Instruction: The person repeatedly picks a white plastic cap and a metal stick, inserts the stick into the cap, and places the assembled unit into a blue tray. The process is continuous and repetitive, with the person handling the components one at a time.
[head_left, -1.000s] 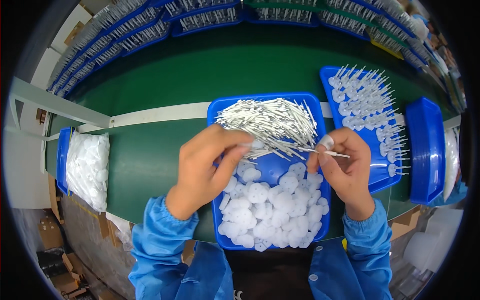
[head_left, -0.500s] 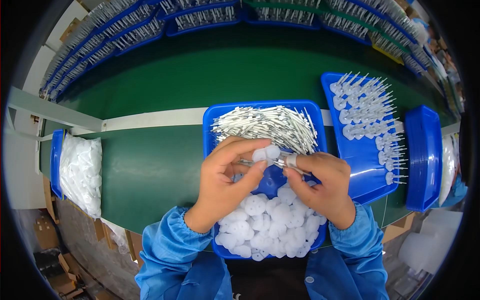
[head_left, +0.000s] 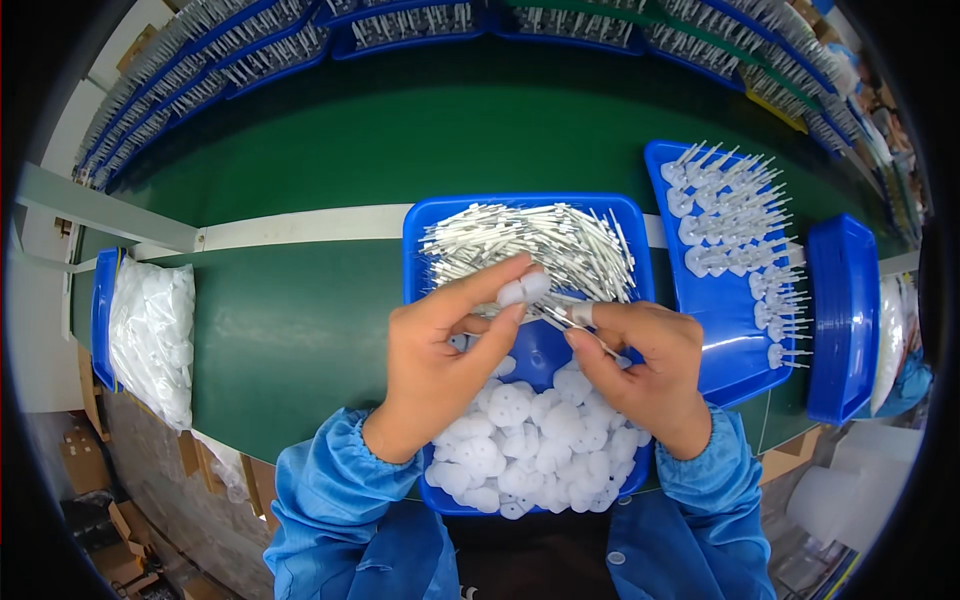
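Between thumb and forefinger, my left hand [head_left: 425,360] pinches small round white plastic discs [head_left: 523,289]. My right hand [head_left: 645,370] is closed on several thin metal rods [head_left: 575,325], which point toward the left hand; its forefinger has a pale wrap. Both hands are over a blue tray [head_left: 541,358]. In the tray's far half lies a heap of white-and-silver rods [head_left: 510,240]. A pile of loose white discs [head_left: 535,440] fills the near half. Whether any held rod touches the held discs is hard to tell.
At right, a blue tray [head_left: 722,350] holds rows of discs with upright rods, beside stacked blue trays [head_left: 838,320]. A bag of white pieces [head_left: 152,340] sits at left on the green table [head_left: 290,340]. Filled blue trays [head_left: 405,38] line the far edge.
My left hand and its discs have shifted slightly left and up, away from the right hand. The rods in my right hand show more fully, and its grip stays.
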